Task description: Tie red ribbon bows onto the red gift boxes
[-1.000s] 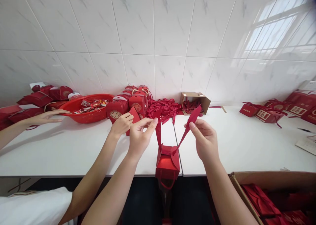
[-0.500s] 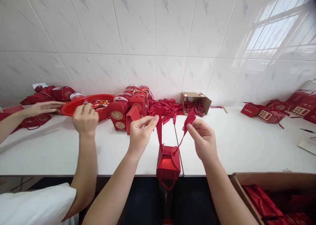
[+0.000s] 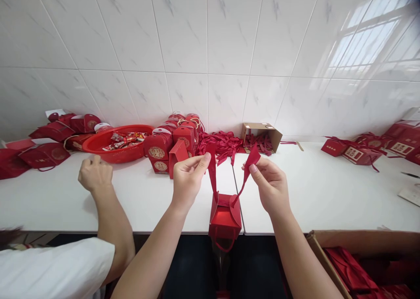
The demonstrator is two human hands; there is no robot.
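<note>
Left hand [image 3: 187,178]: fingers pinched shut on one ribbon end [image 3: 211,165]. Right hand [image 3: 271,185]: fingers pinched shut on the other ribbon end [image 3: 252,159]. Two ends, one each, both running down into one small red gift box [image 3: 225,218] at the near edge of the white surface [image 3: 328,194], between the two hands. Behind the box: loose ribbon pile [image 3: 221,143], one open cardboard carton [image 3: 260,137]. Left of the box: cluster of finished red boxes [image 3: 170,143], one red basket [image 3: 114,143] of sweets, one co-worker's fist [image 3: 95,174] resting on the surface. Below right of the box: one big carton [image 3: 361,255] of flat red blanks.
</note>
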